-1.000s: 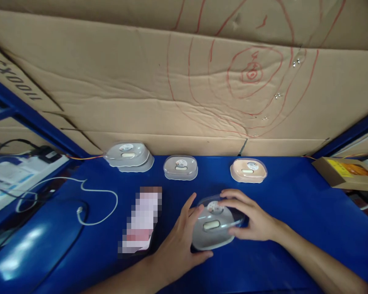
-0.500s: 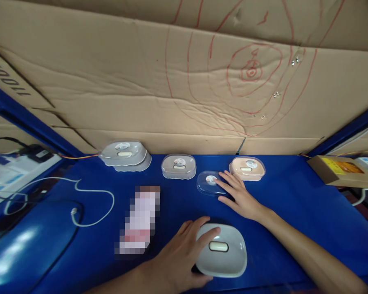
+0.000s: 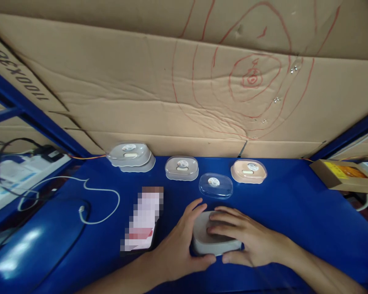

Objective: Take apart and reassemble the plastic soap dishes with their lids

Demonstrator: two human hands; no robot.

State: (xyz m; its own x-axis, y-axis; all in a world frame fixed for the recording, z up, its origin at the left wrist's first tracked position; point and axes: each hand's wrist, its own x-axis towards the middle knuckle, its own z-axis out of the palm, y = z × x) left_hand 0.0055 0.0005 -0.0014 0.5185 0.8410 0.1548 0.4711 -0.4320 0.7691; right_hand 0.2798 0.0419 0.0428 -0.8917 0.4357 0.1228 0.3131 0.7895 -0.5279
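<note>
The grey tray (image 3: 216, 241) rests on the blue desk (image 3: 294, 212), near its front edge and roughly at mid-width. Both hands are on it.

The left hand (image 3: 179, 249) grips the tray's left side. Its fingers (image 3: 192, 208) are spread partly open and curve round the left rim, with the thumb against the front edge.

The right hand (image 3: 251, 241) lies palm down on top of the tray. Its fingers (image 3: 221, 222) are extended and slightly spread, flat across the tray's upper face; the thumb presses the front right edge. The hand covers most of the top, so the tray's centre cannot be seen.

Just behind the tray, apart from it, a clear lid (image 3: 215, 185) with a round label lies on the desk.

Further behind the tray, along the cardboard wall (image 3: 141, 94), stand three closed boxes: a stacked grey pair (image 3: 131, 156) to the left, a clear-topped white box (image 3: 182, 168) almost straight behind, and a peach box (image 3: 248, 171) to the right.

To the left of the tray, just beside the left hand, lies a blurred flat item (image 3: 142, 220). Further left, a white cable (image 3: 101, 204) loops over the desk.

Well to the right of the tray, at the desk's edge, sits a brown carton (image 3: 343, 175).
</note>
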